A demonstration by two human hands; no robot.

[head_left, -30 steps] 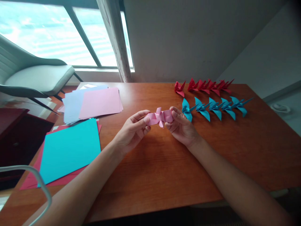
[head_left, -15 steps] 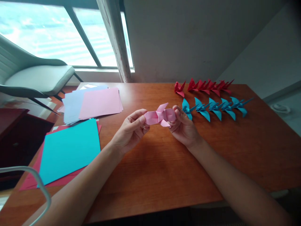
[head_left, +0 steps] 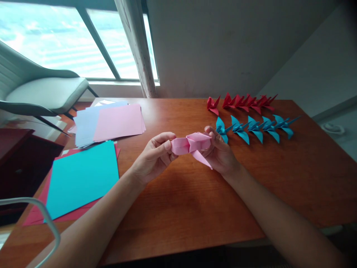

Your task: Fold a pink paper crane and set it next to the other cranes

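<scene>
A pink origami crane (head_left: 192, 143) is held up above the table between both hands. My left hand (head_left: 156, 154) pinches its left wing between thumb and fingers. On the other side, my right hand (head_left: 220, 150) grips the right wing, with the fingertips partly hidden behind the paper. The crane is tilted, its puffed middle showing and one pointed end slanting down to the right. Just beyond my right hand stands a row of blue paper cranes (head_left: 255, 128).
Behind the blue row are several red paper cranes (head_left: 248, 102). Pink sheets (head_left: 119, 123) and pale blue sheets (head_left: 85, 126) lie at the back left of the wooden table (head_left: 178, 223). Nearer are turquoise paper (head_left: 83, 178) and red paper (head_left: 33, 216). A white cable (head_left: 52, 227) curves at lower left.
The pink crane has rolled in my fingers. Its body now shows from another side, and one point reaches further down to the right. Both hands stay nearly in place.
</scene>
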